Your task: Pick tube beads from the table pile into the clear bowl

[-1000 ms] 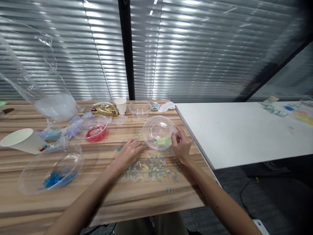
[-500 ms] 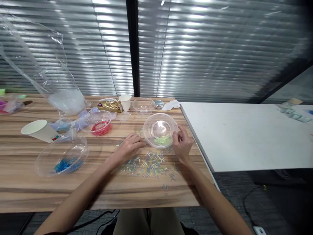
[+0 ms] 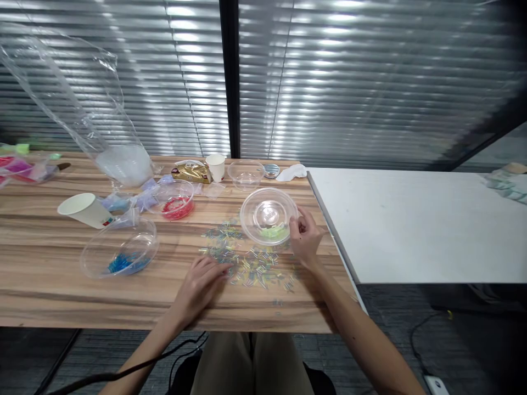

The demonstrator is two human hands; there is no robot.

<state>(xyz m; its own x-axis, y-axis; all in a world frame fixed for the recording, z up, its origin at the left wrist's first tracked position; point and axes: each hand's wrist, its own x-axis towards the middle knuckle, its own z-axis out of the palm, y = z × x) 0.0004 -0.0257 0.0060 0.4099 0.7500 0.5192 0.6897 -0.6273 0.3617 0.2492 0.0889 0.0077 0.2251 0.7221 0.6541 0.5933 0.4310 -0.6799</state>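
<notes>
Beads (image 3: 251,267) lie scattered on the wooden table (image 3: 49,285), just in front of a clear bowl (image 3: 268,215) that holds a few green ones. Right hand (image 3: 305,237) grips the bowl's near right rim, fingers curled and pinching the edge. Left hand (image 3: 200,286) rests flat on the table at the near left edge of the scatter, fingers loosely spread, fingertips touching the beads. Farther left stand a bowl with red beads (image 3: 177,198), a bowl with blue beads (image 3: 121,253) and a tipped paper cup (image 3: 84,209).
</notes>
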